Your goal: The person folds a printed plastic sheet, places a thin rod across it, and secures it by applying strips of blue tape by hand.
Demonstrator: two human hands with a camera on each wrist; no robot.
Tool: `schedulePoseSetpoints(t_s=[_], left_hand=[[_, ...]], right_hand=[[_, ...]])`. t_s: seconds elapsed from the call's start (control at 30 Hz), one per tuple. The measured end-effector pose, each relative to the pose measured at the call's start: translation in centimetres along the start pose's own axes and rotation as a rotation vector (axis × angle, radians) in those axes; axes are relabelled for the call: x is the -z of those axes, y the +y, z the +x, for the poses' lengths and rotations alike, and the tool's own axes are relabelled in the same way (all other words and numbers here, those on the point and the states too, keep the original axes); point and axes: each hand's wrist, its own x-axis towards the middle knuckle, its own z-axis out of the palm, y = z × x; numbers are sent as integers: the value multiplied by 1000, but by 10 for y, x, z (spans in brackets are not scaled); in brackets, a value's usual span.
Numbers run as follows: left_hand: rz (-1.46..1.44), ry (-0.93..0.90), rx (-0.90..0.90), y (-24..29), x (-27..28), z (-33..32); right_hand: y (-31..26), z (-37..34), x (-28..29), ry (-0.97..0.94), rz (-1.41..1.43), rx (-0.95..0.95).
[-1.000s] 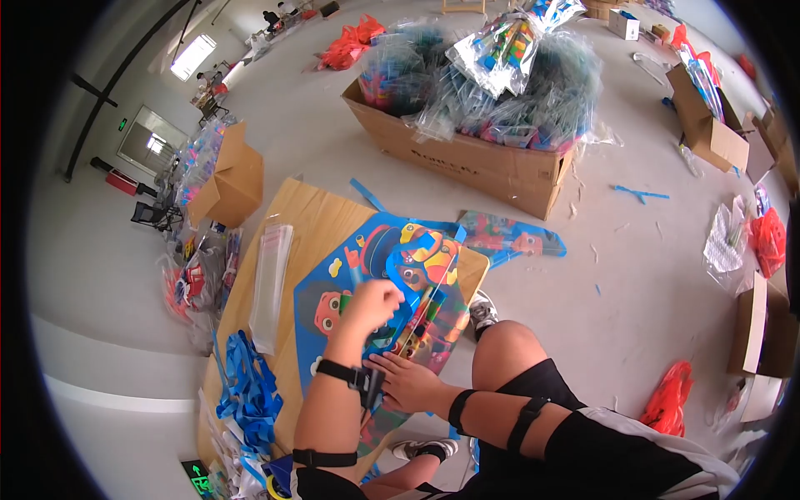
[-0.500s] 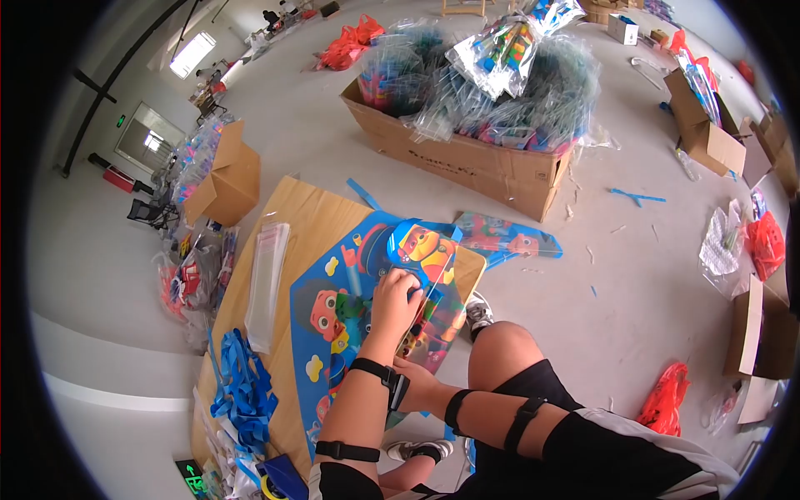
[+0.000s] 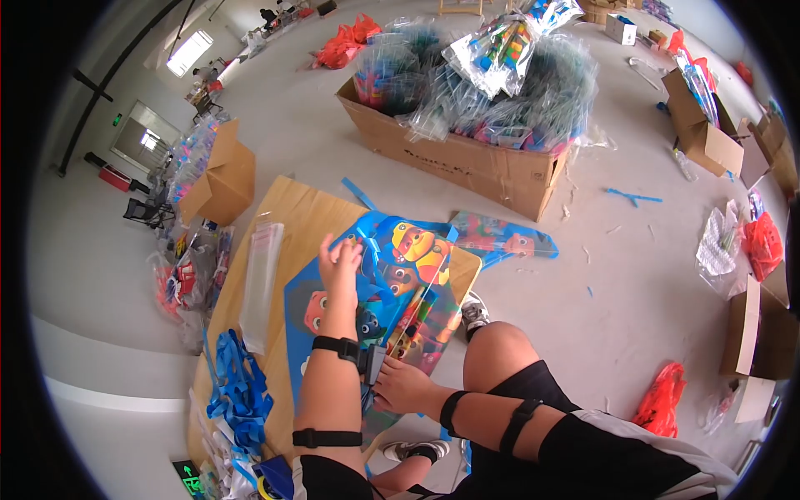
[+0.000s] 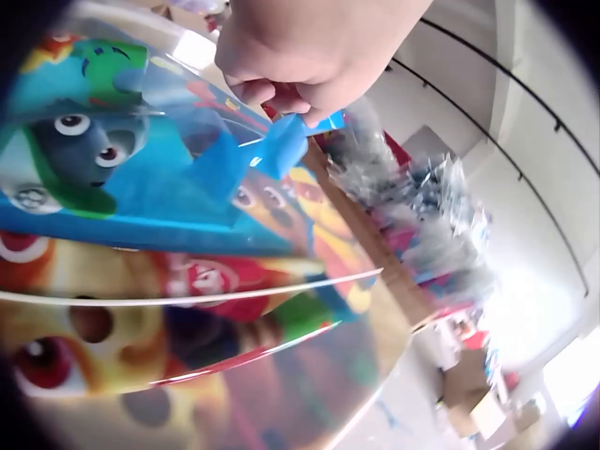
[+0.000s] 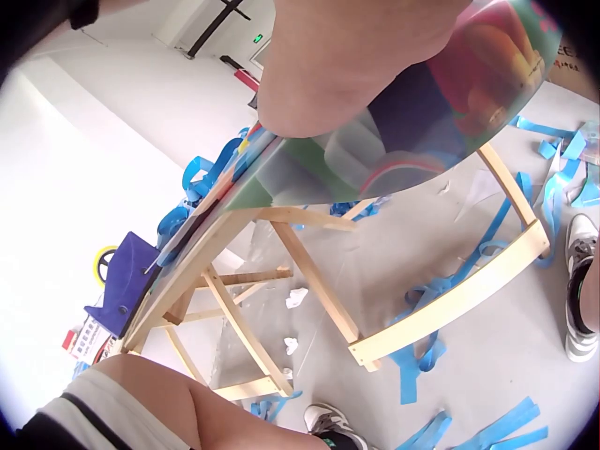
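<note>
A blue strip [image 3: 372, 242] [image 4: 281, 148] runs over a glossy cartoon-printed sheet [image 3: 308, 308] [image 4: 159, 178] on the wooden table. At the strip, my left hand [image 3: 340, 267] [image 4: 314, 47] is raised over the sheet's far left part, with curled fingertips pinching the strip in the left wrist view. My right hand [image 3: 404, 387] [image 5: 356, 66] rests with extended fingers on the near part of the print, its fingertips partly hidden beside the left wrist's camera. The print's lower edge [image 5: 403, 178] overhangs the table in the right wrist view.
Clear plastic sleeves [image 3: 262, 287] and a heap of blue straps [image 3: 239, 392] lie on the table's left side. Beyond it stands a long carton [image 3: 458, 167] full of wrapped items. Another printed piece [image 3: 508, 236] is past the table's right corner; blue scraps [image 3: 633, 197] litter the floor.
My left hand has moved up and left from the middle of the print, drawing the blue strip's end along. My right hand has stayed on the near part.
</note>
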Motion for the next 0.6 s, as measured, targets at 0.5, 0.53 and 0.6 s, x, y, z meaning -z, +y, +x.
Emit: schedulePoseSetpoints(t_s=[0.5,0.53,0.6], left_hand=[[1273,-381,-694,-27,48,-85],[1412,-368,-643,-24,43,-81],[1445,-357,-752,-23,36,-70]], right_hand=[[5,1,-9,-36,-120,51],[6,0,-14,22,-70,23],[7,0,-19,79,-18,-4]])
